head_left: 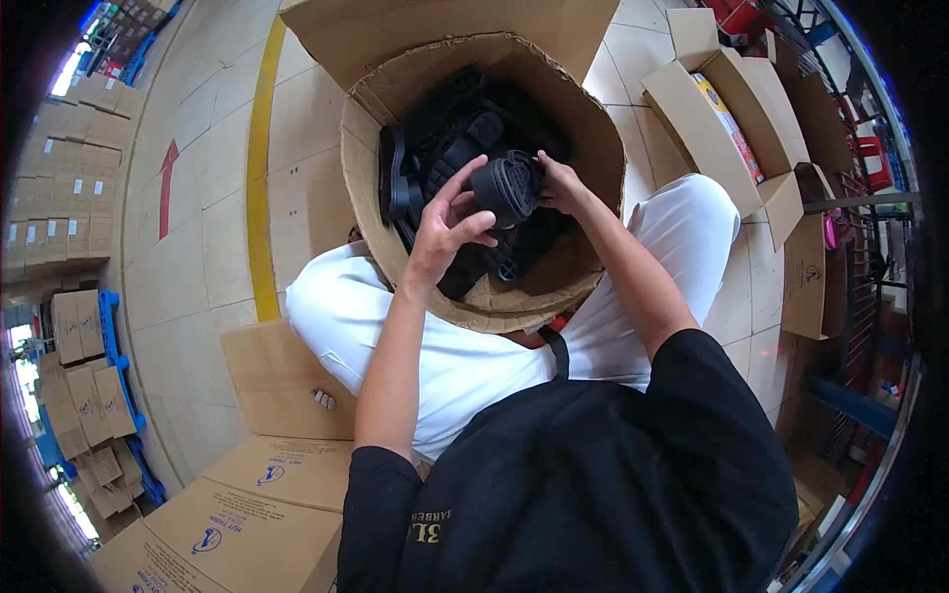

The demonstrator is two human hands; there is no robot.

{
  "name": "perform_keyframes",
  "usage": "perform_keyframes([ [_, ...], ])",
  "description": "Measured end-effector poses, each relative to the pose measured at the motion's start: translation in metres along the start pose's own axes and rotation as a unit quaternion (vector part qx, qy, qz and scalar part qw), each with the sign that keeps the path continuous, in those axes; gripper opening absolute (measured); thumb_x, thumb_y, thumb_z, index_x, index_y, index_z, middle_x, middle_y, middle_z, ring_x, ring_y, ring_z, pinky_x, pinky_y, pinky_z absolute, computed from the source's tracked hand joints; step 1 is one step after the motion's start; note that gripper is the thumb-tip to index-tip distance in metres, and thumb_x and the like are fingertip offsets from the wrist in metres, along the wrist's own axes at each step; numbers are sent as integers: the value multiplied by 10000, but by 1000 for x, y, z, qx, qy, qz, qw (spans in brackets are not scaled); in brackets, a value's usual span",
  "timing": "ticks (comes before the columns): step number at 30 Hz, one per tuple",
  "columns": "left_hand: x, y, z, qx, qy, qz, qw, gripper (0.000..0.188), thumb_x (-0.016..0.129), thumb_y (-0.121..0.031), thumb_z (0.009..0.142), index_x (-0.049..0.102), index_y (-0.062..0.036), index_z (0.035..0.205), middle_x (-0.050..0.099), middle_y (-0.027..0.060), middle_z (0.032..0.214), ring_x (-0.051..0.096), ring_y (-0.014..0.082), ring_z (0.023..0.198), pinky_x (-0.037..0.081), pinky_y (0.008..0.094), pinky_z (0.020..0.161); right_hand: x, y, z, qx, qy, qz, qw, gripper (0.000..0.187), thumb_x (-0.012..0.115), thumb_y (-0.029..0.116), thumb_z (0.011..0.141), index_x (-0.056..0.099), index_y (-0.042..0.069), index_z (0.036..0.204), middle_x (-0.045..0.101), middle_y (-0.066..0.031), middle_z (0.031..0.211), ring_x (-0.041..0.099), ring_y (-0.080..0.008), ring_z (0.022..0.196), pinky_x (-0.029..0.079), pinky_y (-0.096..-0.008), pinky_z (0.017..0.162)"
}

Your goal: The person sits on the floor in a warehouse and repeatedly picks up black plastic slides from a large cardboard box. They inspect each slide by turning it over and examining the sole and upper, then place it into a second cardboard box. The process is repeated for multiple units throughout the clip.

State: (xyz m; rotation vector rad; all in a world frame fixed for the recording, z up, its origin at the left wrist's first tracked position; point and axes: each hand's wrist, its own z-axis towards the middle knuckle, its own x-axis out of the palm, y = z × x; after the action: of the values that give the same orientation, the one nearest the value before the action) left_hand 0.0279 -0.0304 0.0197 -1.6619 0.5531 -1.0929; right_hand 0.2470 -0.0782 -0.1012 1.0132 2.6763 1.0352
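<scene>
Black round plastic part [506, 188], held over the open cardboard box [368, 148] between the knees, above a heap of black plastic pieces [435, 148] inside. Left hand [447, 225] cupped against its near side, fingers [461, 180] half curled around the rim; right hand [561, 186] pinching the far edge, apparently to steady it. More cartons: an open one [692, 109] to the right, sealed ones [259, 514] on the floor [198, 257] at left.

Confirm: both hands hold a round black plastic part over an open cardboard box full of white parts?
Not quite. The head view shows the left hand and right hand holding the round black plastic part over the open cardboard box, but the parts in the box are black, not white.
</scene>
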Motion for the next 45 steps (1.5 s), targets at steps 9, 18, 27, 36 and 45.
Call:
perform_keyframes([
  [9,-23,6,4,3,-164,-93,982,390,492,-394,811,459,-72,1028,592,110,891,626,219,703,499,239,567,6,2,-5,-30,-54,-94,994,539,345,563,831,596,102,958,510,-23,646,453,-139,533,405,-300,550],
  [18,-25,0,1,-21,-253,-139,957,506,429,-545,784,521,-96,1000,607,115,905,603,187,749,477,254,641,1,12,-6,-78,-58,-31,995,555,359,547,830,582,46,744,503,-49,550,455,-174,423,407,-300,436],
  [27,-34,13,6,30,-201,-125,971,492,329,-508,856,553,-81,760,579,123,1016,546,185,885,400,323,809,8,22,-26,-206,46,-54,976,394,404,447,853,549,106,987,536,14,710,500,-81,505,374,-223,354],
  [36,-42,0,4,64,-334,-117,933,408,430,-440,848,566,-88,691,617,84,830,562,120,702,421,245,659,19,59,-49,-385,217,-391,807,269,446,281,881,587,71,975,588,-45,861,504,-124,821,418,-288,766],
  [45,-51,2,3,62,-376,-108,918,386,439,-419,846,577,-76,732,616,64,771,555,108,650,421,230,620,54,189,-143,-394,291,-185,852,263,434,226,888,553,30,1018,584,-34,882,560,-79,733,477,-207,600],
])
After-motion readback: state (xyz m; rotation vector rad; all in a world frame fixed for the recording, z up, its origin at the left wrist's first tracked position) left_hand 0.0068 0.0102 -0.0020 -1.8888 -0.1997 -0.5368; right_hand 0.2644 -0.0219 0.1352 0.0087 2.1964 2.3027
